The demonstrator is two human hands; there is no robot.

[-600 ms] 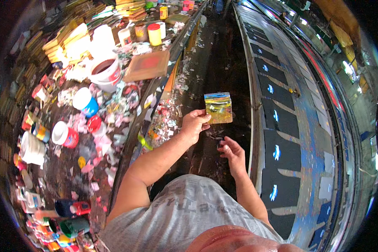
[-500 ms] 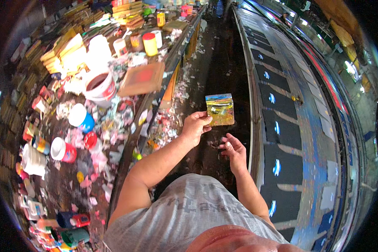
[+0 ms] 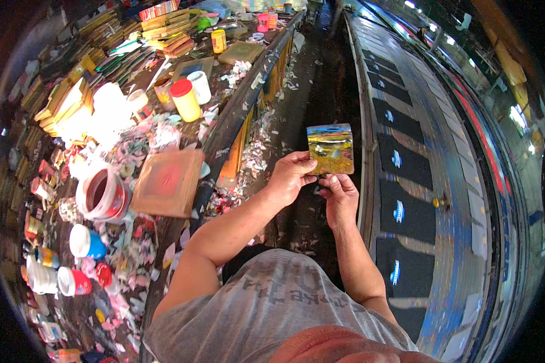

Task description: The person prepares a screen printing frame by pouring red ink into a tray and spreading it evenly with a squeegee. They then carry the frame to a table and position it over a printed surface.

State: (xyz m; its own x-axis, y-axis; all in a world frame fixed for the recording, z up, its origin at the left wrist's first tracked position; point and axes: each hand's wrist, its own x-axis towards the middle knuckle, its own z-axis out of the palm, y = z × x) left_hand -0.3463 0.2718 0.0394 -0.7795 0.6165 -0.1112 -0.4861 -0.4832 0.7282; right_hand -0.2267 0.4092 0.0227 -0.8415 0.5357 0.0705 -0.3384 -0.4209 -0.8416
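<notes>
My left hand grips a small squarish plate by its lower left corner, thumb on top. The plate is flat and smeared with yellow and green paint, with a blue band along its far edge. My right hand is closed at the plate's near edge, thumb and fingers pinched together there; the tips are partly hidden. Both hands are held over the dark aisle floor between two long tables.
On the left table, a framed screen lies beside a paint-stained bucket among paper scraps, a yellow jar with a red lid and several other tubs. Along the right table, black fabric pieces with blue-white prints lie in a row.
My right hand has come up to the plate's near edge and closed there. The plate has moved slightly right and away. I have advanced along the aisle, so both tables have slid nearer.
</notes>
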